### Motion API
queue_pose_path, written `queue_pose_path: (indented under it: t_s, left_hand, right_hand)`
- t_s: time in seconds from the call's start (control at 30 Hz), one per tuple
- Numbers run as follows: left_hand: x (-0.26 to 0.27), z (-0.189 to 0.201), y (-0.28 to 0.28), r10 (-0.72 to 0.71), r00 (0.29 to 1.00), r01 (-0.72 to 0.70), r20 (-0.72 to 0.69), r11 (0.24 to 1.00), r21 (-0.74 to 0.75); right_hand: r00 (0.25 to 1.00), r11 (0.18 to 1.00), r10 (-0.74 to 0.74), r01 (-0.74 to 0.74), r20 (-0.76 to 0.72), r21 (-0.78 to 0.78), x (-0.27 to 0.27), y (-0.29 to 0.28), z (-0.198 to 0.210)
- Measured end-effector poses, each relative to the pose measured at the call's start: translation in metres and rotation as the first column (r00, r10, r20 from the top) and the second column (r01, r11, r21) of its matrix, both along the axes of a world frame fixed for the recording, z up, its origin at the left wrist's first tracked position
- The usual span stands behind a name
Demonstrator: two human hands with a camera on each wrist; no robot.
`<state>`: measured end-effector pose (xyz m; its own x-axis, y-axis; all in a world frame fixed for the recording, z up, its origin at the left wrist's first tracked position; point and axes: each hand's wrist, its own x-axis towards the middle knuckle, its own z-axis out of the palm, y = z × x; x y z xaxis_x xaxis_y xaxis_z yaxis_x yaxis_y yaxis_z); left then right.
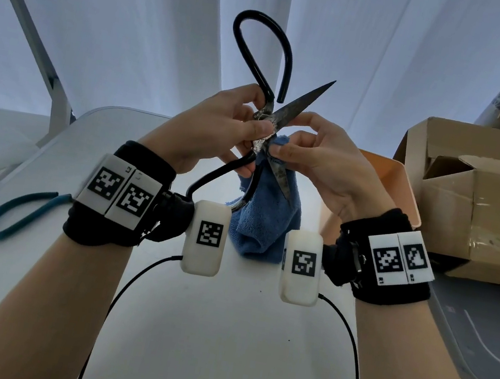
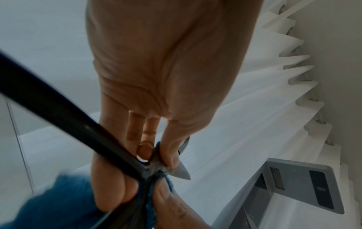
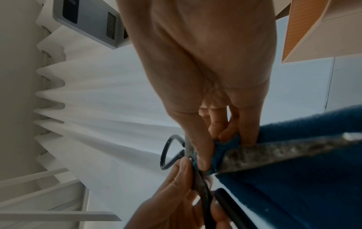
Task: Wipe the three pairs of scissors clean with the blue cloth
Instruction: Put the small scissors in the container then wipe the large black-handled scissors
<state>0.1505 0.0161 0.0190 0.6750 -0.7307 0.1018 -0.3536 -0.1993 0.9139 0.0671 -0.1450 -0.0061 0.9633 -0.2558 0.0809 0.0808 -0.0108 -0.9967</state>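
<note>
Black-handled scissors with rusty, spread blades are held up above the table. My left hand pinches them at the pivot, thumb on the joint. My right hand pinches the blue cloth against the lower blade close to the pivot. The rest of the cloth hangs down between my wrists. One black loop handle rises above the hands. A second pair of scissors with teal handles lies on the table at the left. A third pair is not visible.
An orange bin stands behind my right hand. An open cardboard box sits at the right, with a grey tray in front of it. White curtains hang behind the white table.
</note>
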Motion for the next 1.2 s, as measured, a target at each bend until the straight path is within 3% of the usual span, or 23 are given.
queue_pose_path:
  t_s: [0.33,0.97,1.2]
  left_hand:
    - [0.0042,0.0015,0.0043,0.02,1.0,-0.02,0.011,1.0,0.007]
    - [0.0079,0.0011,0.0059,0.046,0.999,-0.047,-0.016,0.999,-0.008]
    - [0.0059,0.0009,0.0048,0.037,0.999,-0.037,-0.011,0.999,-0.004]
  right_hand:
    - [0.999,0.999,0.045,-0.045,0.01,0.012,-0.003,-0.0016,0.0017]
    - [0.997,0.997,-0.067,0.066,0.032,0.027,0.0008,0.0033,0.0015]
    - [0.999,0.998,0.012,-0.014,0.03,0.064,-0.0039,-0.0001,0.0025]
